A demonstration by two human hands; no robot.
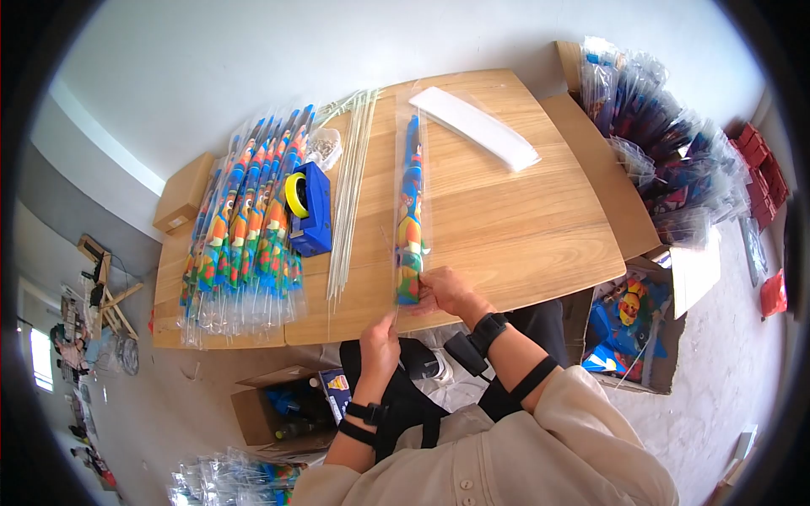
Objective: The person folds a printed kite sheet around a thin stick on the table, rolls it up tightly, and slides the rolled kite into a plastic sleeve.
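A rolled, brightly printed sheet (410, 221) lies lengthwise on the wooden table inside a clear plastic sleeve (426, 169). At its near end, by the table's front edge, my right hand (449, 291) is closed on the sleeve. My left hand (380, 344) is just left of that end, in front of the table edge. Its thumb and fingers are pinched together, and what they hold is too small to make out. Thin pale sticks (350, 202) lie to the left of the roll. A stack of white plastic sleeves (477, 128) rests at the upper right.
Several bagged printed rolls (245, 207) are piled at the left, beside a blue tape dispenser (315, 211) and a small tub (324, 148). Open cartons stand below the table, one with printed material (629, 316). More bagged rolls (666, 152) fill a box at right.
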